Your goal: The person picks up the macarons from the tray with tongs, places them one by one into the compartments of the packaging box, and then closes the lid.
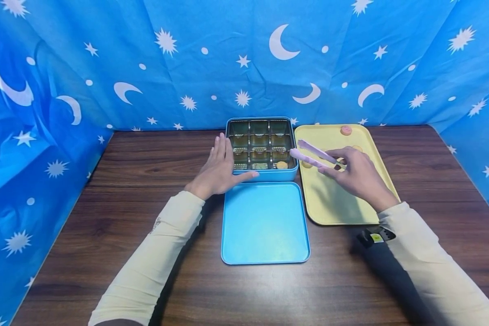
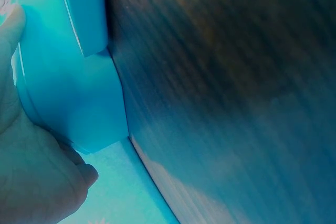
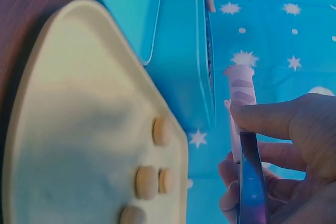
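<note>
Purple-ish tongs [image 1: 307,158] — gripped in right hand [image 1: 357,174] over yellow tray [image 1: 346,210] — left hand [image 1: 217,171] just straight-fingered along left side of blue tin [image 1: 275,175].

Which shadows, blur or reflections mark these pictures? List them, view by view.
Head: a soft shadow on the yellow rectangular tray, below the bare right hand; left wrist: the dark brown wood-grain table looks soft and smeared, tinted blue toward the bottom; right wrist: bluish reflections on the lilac-tipped metal tongs.
</note>
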`<state>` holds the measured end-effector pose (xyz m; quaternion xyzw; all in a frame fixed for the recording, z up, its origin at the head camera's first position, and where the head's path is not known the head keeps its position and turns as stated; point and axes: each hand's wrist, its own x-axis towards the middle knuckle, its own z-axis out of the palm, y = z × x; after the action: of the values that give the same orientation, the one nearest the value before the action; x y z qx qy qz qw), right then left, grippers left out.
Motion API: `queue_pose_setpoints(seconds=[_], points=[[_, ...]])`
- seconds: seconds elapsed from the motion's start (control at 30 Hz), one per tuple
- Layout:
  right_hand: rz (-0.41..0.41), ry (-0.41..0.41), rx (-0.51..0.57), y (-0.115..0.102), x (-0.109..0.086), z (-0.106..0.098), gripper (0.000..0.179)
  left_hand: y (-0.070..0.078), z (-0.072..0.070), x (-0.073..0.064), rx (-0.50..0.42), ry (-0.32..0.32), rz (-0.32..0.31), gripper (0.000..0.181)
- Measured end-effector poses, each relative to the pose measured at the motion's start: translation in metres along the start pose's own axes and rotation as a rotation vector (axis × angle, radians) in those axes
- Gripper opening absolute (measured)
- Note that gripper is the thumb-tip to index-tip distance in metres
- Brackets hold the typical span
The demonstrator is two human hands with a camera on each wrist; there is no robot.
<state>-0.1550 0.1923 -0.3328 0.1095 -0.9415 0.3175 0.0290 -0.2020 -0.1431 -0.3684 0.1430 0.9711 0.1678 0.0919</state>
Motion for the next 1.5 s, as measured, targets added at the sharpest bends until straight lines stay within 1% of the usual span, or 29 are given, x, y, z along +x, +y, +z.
queue_pose_setpoints(seconds=[0.27,0.6,0.8,1.1,1.5], points=[[0.052,-0.010,-0.009,0.015,-0.005,-0.001,0.046,-0.001,-0.001,0.000,-0.005,-0.006,-0.004,0.126],[0.077,-0.010,-0.038,0.027,-0.004,0.003,0.049,-0.001,-0.001,0.001,-0.002,-0.008,-0.003,0.126],[0.113,-0.033,-0.046,0.030,-0.004,0.007,0.050,-0.001,0.000,0.001,-0.007,-0.007,-0.006,0.127],[0.109,-0.045,-0.058,0.034,-0.003,0.010,0.049,-0.001,0.000,0.000,-0.010,-0.010,-0.008,0.126],[0.129,-0.058,-0.065,0.034,-0.001,0.013,0.049,0.000,0.000,0.000,-0.010,-0.005,-0.005,0.126]])
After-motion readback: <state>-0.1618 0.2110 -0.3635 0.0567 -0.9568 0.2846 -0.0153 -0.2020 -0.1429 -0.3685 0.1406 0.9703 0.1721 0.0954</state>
